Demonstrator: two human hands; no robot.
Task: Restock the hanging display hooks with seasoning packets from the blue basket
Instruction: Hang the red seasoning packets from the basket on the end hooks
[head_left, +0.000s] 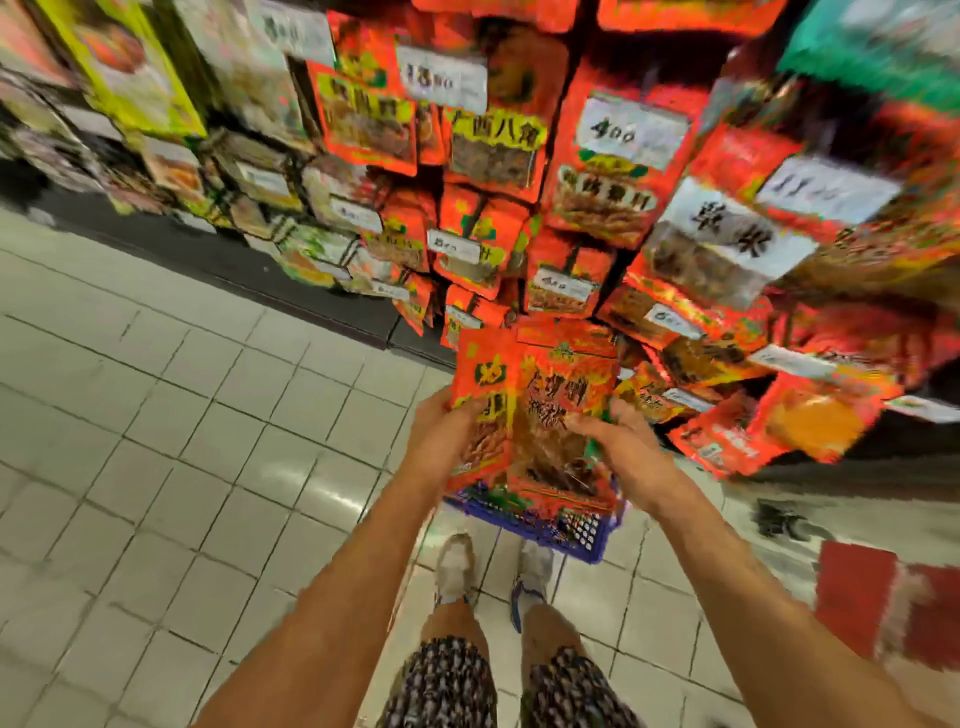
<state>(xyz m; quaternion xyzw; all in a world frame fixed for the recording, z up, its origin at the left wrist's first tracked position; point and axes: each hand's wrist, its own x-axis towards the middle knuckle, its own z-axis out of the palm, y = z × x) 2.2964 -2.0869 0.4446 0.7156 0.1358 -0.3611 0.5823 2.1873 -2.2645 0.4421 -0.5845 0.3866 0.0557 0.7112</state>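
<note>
Over the blue basket (561, 525), which sits on the tiled floor (156, 415) just beyond our shoes (457, 569), we hold a small stack of red seasoning packets (550, 415) w/ both hands. Left hand (441, 431) grips the stack's left edge, thumb over the front of the nearest-left pkt, fingers behind. Right hand (618, 447) holds the right side, thumb pressed on the front pkt, fingers curled round the edge. Stack is upright-ish, tilted a bit, and covers most of the basket; only the basket's near rim and mesh wall show below it.

Far side and right: hanging display (571, 182) packed w/ red & yellow packets in rows, white price tags (631, 130) clipped in front. Hooks themselves too blurred to pick out. Far left, more shelves w/ green and yellow packs (140, 78). Near right on the floor, a red patch (857, 592), can't tell what it is. Our patterned shorts (447, 686) show at the near edge.
</note>
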